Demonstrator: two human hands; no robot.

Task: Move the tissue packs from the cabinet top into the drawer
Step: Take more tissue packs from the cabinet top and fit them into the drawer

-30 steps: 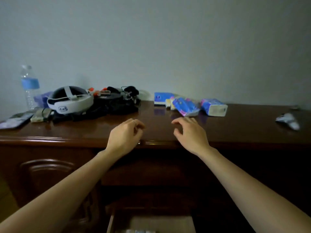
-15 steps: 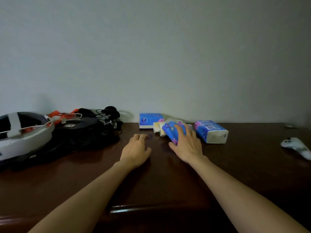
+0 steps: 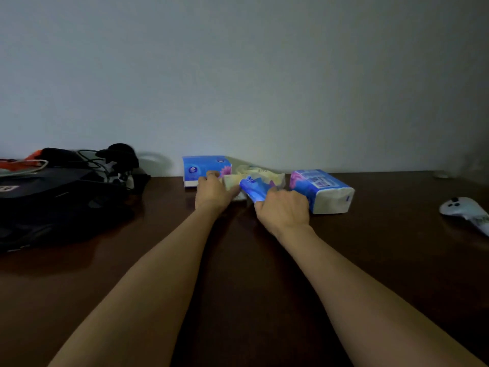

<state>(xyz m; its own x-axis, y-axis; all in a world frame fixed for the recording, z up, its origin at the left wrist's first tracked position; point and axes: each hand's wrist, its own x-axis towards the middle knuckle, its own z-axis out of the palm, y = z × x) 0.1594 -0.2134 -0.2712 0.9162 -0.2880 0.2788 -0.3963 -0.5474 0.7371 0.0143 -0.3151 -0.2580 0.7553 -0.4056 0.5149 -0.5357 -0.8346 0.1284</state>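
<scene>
Several tissue packs lie at the back of the dark wooden cabinet top (image 3: 251,260), against the wall. A blue pack (image 3: 202,168) stands furthest left. Beside it lies a pale yellow pack (image 3: 267,177), and my left hand (image 3: 214,193) closes around its left end, fingertips touching the blue pack behind. My right hand (image 3: 283,207) grips a small blue pack (image 3: 252,189) lying in front of the yellow one. A larger blue-and-white pack (image 3: 324,190) rests just right of my right hand. The drawer is out of view.
A black bag with cables and orange straps (image 3: 63,192) fills the left of the cabinet top. A white hand controller (image 3: 465,210) lies near the right edge. The grey wall (image 3: 251,88) rises directly behind the packs.
Both hands have reached further back. The left hand went from flat on the wood to the yellow pack, and the right hand has curled around the small blue pack. The view has moved closer.
</scene>
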